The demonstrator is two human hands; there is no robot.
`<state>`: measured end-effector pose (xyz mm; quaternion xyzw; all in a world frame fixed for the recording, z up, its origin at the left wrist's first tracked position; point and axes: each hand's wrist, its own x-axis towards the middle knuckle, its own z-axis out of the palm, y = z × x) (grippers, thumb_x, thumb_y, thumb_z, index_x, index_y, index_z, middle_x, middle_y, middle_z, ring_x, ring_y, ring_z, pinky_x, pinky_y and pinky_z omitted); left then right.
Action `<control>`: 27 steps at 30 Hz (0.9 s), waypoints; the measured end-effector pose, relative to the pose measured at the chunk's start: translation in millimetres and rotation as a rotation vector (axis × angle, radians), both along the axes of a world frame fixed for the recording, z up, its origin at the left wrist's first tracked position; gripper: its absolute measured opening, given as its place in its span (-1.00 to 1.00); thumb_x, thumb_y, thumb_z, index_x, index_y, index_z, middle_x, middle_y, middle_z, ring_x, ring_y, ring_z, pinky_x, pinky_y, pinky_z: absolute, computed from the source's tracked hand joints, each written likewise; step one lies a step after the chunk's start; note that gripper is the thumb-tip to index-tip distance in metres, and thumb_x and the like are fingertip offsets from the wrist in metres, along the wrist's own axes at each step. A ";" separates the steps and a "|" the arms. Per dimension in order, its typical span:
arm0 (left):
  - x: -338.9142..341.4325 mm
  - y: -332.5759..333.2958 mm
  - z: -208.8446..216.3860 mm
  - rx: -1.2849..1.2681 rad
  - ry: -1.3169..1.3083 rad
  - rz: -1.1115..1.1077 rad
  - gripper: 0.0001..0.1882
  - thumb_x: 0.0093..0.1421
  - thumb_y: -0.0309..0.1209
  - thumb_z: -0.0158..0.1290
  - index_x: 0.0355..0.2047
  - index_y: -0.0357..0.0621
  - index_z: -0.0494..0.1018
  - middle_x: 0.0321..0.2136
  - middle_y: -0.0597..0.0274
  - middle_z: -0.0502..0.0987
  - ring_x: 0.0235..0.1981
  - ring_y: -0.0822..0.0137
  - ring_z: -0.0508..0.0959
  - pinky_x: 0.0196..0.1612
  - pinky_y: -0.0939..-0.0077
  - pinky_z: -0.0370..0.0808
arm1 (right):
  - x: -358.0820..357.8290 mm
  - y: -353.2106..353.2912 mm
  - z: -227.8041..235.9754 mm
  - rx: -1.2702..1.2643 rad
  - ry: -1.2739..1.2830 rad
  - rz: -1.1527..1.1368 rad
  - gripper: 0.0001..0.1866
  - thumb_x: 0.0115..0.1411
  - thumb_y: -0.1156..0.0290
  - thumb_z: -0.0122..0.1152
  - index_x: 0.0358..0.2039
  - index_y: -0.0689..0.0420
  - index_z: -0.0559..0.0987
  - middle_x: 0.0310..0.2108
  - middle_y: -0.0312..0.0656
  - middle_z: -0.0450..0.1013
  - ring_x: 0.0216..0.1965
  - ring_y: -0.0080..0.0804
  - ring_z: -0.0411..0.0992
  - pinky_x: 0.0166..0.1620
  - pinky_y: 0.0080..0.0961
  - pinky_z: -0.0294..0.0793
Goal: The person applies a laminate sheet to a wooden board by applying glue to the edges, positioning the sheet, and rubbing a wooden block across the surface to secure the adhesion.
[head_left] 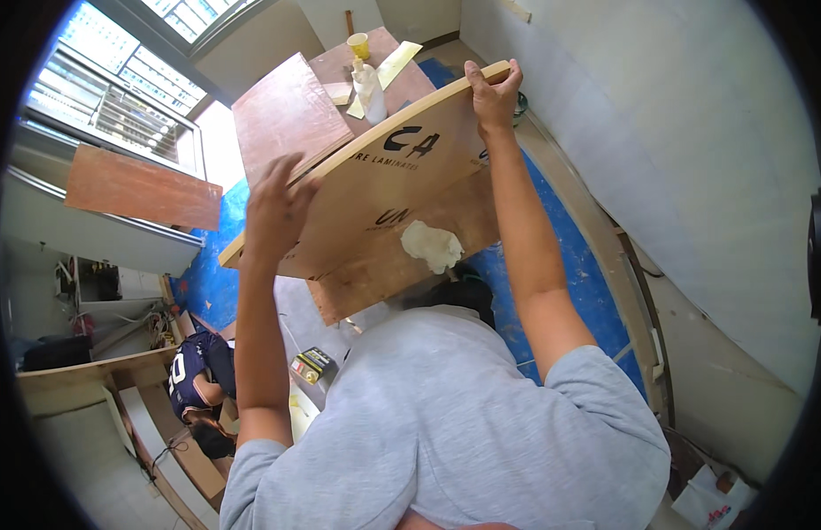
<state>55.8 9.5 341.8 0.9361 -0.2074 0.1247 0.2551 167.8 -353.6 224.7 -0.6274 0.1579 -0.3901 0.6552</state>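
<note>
A wide laminate board point(366, 190) with dark printing on its pale face stands tilted up in front of me. My right hand point(496, 97) grips its far right corner, thumb and fingers around the yellowish edge. Farther left, my left hand point(276, 208) is bent over the same long edge; part of its grip is hidden. Below the printed face lies a brown wooden panel point(362, 287), close to my body. A crumpled whitish cloth-like piece point(433, 246) rests at its upper part.
Beyond the board, a reddish worktop point(291, 115) carries a white bottle point(368, 93) and a yellow cup point(358, 44). Blue sheeting point(561, 238) covers the floor. A white wall point(658, 132) stands at right. Another person point(203, 380) bends down at lower left, near a small box point(313, 364).
</note>
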 end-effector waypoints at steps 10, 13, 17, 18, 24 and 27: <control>29.2 -85.7 -18.4 0.174 0.071 0.035 -0.63 0.40 -0.06 0.07 -0.09 -0.07 0.61 -0.16 0.03 0.67 -0.17 -0.09 0.66 -0.09 0.07 0.55 | -6.3 2.7 1.9 0.020 -0.003 0.027 0.16 0.09 0.02 0.57 0.39 0.46 0.06 0.30 0.29 0.23 0.32 0.06 0.28 0.36 -0.18 0.28; 29.9 -88.1 -21.4 0.207 -0.002 0.039 -0.62 0.43 -0.03 0.01 -0.14 -0.06 0.60 -0.18 0.06 0.66 -0.19 -0.10 0.65 -0.12 0.03 0.55 | -12.0 -2.6 0.4 0.008 -0.017 0.072 0.22 0.12 -0.04 0.55 0.45 0.39 -0.03 0.37 0.26 0.11 0.38 -0.01 0.18 0.37 -0.22 0.25; 29.6 -84.9 -27.2 0.241 -0.043 0.056 -0.63 0.44 -0.03 -0.02 -0.15 -0.03 0.58 -0.20 0.10 0.66 -0.21 -0.10 0.66 -0.14 0.00 0.55 | -25.6 14.3 3.5 -0.243 0.046 -0.058 0.31 0.04 -0.12 0.57 0.48 0.33 -0.05 0.45 0.37 -0.12 0.45 0.25 0.03 0.40 0.01 0.17; 28.4 -87.4 -24.5 0.246 -0.044 0.053 -0.63 0.45 -0.03 -0.03 -0.15 -0.03 0.58 -0.20 0.10 0.66 -0.22 -0.10 0.66 -0.14 0.00 0.55 | -28.6 21.3 3.0 -0.313 0.019 -0.090 0.31 0.04 -0.13 0.57 0.49 0.30 -0.07 0.46 0.39 -0.15 0.45 0.30 0.00 0.40 0.06 0.14; 23.0 -88.6 -20.7 0.306 -0.056 0.061 -0.62 0.46 -0.03 -0.06 -0.14 -0.03 0.56 -0.22 0.11 0.66 -0.24 -0.10 0.66 -0.15 0.00 0.56 | -55.4 64.1 0.6 -0.612 -0.117 -0.052 0.45 -0.14 -0.48 0.46 0.51 0.19 0.00 0.48 0.43 -0.30 0.47 0.48 -0.20 0.38 0.36 -0.03; 25.1 -90.1 -18.6 0.290 -0.074 0.042 -0.62 0.47 -0.03 -0.08 -0.14 -0.04 0.56 -0.24 0.10 0.66 -0.25 -0.10 0.66 -0.16 -0.01 0.56 | -50.3 72.3 4.8 -0.613 -0.041 -0.077 0.36 -0.26 -0.62 0.37 0.43 0.04 0.29 0.47 0.39 -0.24 0.47 0.46 -0.21 0.37 0.38 -0.03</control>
